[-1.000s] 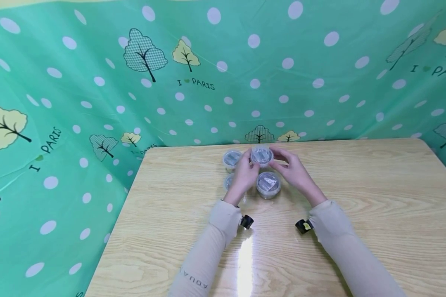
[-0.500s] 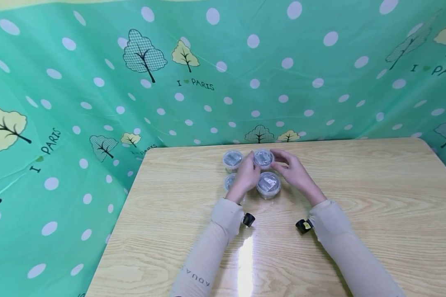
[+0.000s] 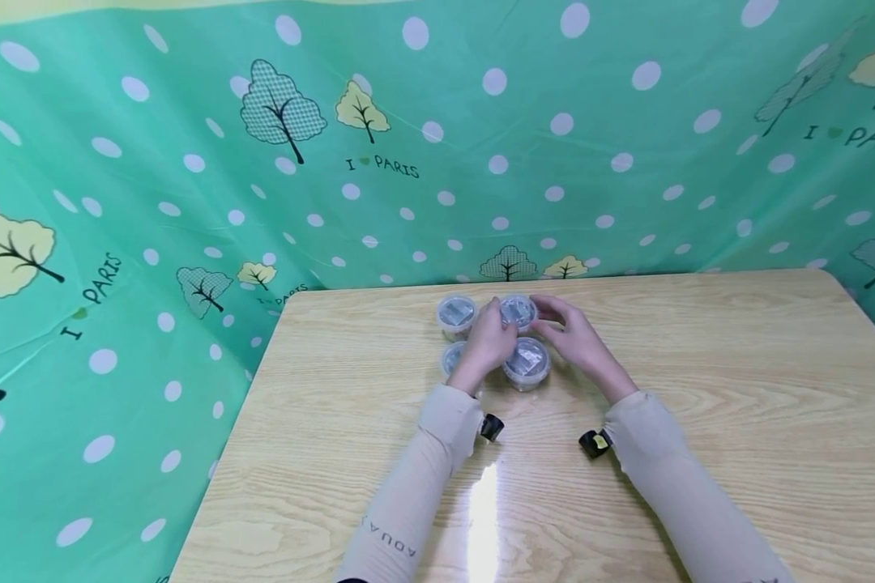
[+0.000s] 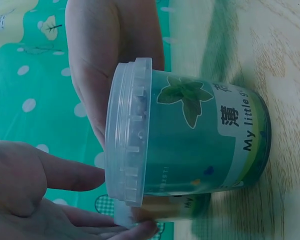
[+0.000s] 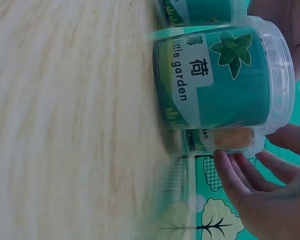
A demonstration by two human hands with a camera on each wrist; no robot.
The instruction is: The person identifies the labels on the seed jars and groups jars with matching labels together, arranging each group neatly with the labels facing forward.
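Several lidded clear plastic tubs stand in two short rows near the table's back edge. Both hands hold the back right tub (image 3: 518,311) from opposite sides: my left hand (image 3: 491,338) on its left, my right hand (image 3: 570,334) with thumb and fingertips at its right. The right wrist view shows right fingers (image 5: 232,175) at that tub's side, below its lid. Right in front stands the front right tub (image 4: 200,135), its green label bearing a mint leaf and "My little garden". My left hand and wrist partly cover the front left tub (image 3: 451,354).
The back left tub (image 3: 456,314) stands beside my left hand. A pale wooden table (image 3: 736,389) extends to both sides. Behind it and on the left hangs a green dotted cloth (image 3: 379,210). Small black wrist cameras (image 3: 594,444) stick out inward from the sleeves.
The back right tub has come down and slightly right, to a place behind the front right tub. My left hand has shifted right with it; my right hand has hardly moved.
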